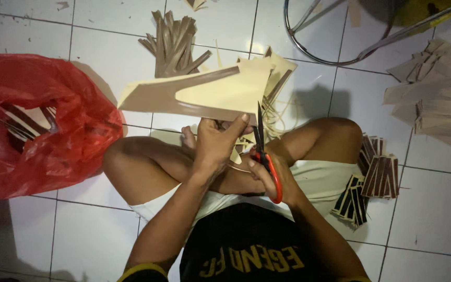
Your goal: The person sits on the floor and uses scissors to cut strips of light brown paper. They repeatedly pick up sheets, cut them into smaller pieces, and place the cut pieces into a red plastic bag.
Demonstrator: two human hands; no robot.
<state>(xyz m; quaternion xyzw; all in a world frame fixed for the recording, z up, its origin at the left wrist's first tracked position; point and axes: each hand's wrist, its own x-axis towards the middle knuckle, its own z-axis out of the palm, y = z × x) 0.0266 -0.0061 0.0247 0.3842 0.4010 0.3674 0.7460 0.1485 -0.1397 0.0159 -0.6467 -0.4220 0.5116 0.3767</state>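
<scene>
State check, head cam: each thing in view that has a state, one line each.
left hand: gripping the cut sheet's lower edge
right hand: closed around the scissors' handles
scissors: red-handled, blades up at the sheet's edge; open or shut, cannot tell
cut sheet: tan and brown, held up, partly cut
red plastic bag: open, strips inside
brown strip bundle: loose on the tiles
cut pieces: stacked beside the knee
</scene>
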